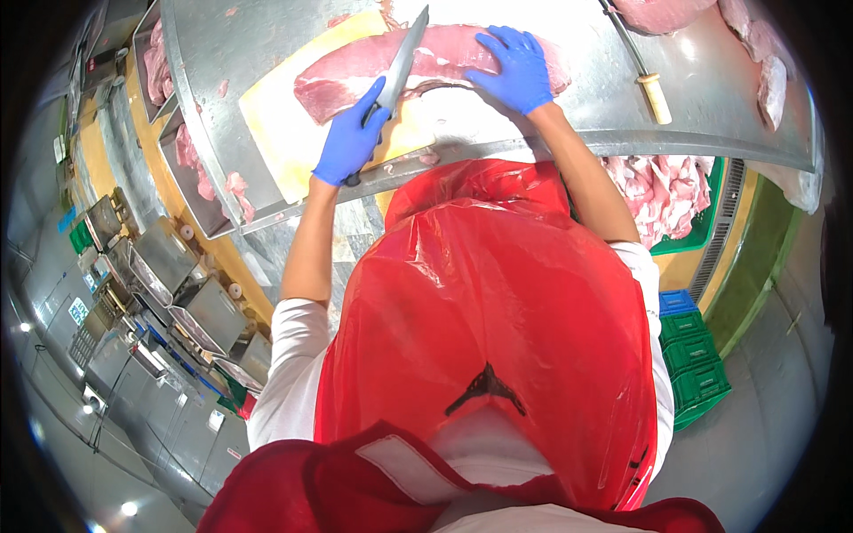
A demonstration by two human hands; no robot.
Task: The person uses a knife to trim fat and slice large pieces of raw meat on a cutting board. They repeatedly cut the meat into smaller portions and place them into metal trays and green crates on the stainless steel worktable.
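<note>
My left hand (349,140), in a blue glove, is closed on the handle of a knife (405,59); its long blade points up and away over a long pink piece of raw meat (324,82). My right hand (511,73), also gloved in blue, lies with fingers spread on the right part of that meat. The meat rests on a pale yellow cutting board (271,124) on a steel table (213,49). Small scraps lie near the board's front edge.
A sharpening steel (654,98) and more meat (762,93) lie at the right. Steel bins (209,213) with meat stand at the left. Below the table's right edge is a green crate (702,226) of pink trimmings. Stacked crates (693,355) stand farther back.
</note>
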